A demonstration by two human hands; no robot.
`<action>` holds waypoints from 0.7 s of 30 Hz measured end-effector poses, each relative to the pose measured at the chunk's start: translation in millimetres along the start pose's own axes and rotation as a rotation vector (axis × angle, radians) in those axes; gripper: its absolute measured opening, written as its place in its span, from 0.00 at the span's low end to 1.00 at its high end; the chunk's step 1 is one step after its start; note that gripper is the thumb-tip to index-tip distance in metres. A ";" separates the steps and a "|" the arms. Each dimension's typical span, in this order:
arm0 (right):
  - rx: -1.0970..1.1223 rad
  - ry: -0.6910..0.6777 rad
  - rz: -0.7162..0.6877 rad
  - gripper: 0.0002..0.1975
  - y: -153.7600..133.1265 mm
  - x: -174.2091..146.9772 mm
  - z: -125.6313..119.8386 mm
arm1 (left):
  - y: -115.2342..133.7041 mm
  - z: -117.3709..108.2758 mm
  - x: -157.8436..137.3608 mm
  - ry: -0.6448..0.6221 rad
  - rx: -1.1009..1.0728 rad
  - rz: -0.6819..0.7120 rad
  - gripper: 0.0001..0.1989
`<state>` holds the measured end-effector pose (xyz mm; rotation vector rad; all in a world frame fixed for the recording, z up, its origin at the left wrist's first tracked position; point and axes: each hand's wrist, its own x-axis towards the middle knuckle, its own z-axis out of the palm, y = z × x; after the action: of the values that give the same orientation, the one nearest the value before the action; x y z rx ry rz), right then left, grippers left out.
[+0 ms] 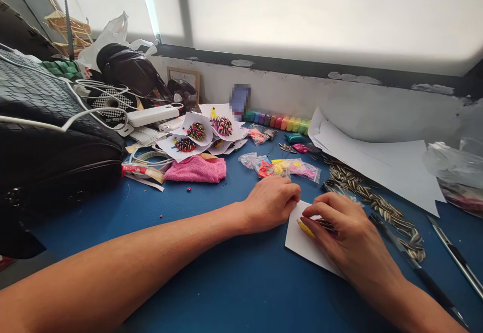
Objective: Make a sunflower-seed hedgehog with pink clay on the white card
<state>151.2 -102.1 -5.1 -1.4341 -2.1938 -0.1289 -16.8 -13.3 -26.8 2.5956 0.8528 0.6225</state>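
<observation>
A small white sheet of paper (pixel 302 247) lies on the blue table in front of me. On it is a yellow clay shape (pixel 305 228), with striped sunflower seeds (pixel 326 225) set close beside or into it, partly covered by my fingers. My left hand (pixel 273 201) is closed, thumb and fingers gripping the paper at its upper left corner. Thumb and fingertips of my right hand (pixel 341 227) are pinched together over the yellow clay; whatever they hold is hidden. A long pile of loose sunflower seeds (pixel 372 197) runs along the right side of this hand.
Bags of coloured clay (pixel 283 168) lie beyond my hands. Finished seed-and-clay pieces (pixel 196 131) rest on papers behind a pink towel (pixel 196 169). At right are a pen (pixel 426 275), a craft knife (pixel 456 255) and large white sheets (pixel 377 162). A black bag (pixel 56 157) stands left.
</observation>
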 end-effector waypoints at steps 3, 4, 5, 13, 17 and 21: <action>0.036 0.004 -0.002 0.10 -4.2 -1.6 -3.2 | 0.3 -0.9 -0.3 -0.006 0.004 0.004 0.07; 0.042 0.011 0.001 0.10 -5.4 -2.3 -4.9 | 0.5 -1.2 -0.4 -0.007 0.005 0.003 0.07; 0.045 0.023 0.009 0.09 -6.2 -3.1 -6.8 | 0.7 -1.4 -0.5 -0.009 0.008 0.002 0.06; 0.017 0.038 -0.030 0.09 -2.2 -8.8 -7.6 | 2.3 -1.1 -0.3 -0.009 0.031 -0.007 0.06; 0.020 0.039 -0.071 0.10 -1.2 -8.6 -1.5 | 2.9 -2.0 -0.1 -0.016 0.038 -0.013 0.06; -0.013 0.051 -0.081 0.09 -1.1 -6.0 0.4 | 3.5 -3.6 0.0 -0.024 0.046 -0.009 0.06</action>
<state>151.9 -107.4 -8.1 -1.3348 -2.2138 -0.2060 -17.0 -15.3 -22.3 2.6331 0.8809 0.5744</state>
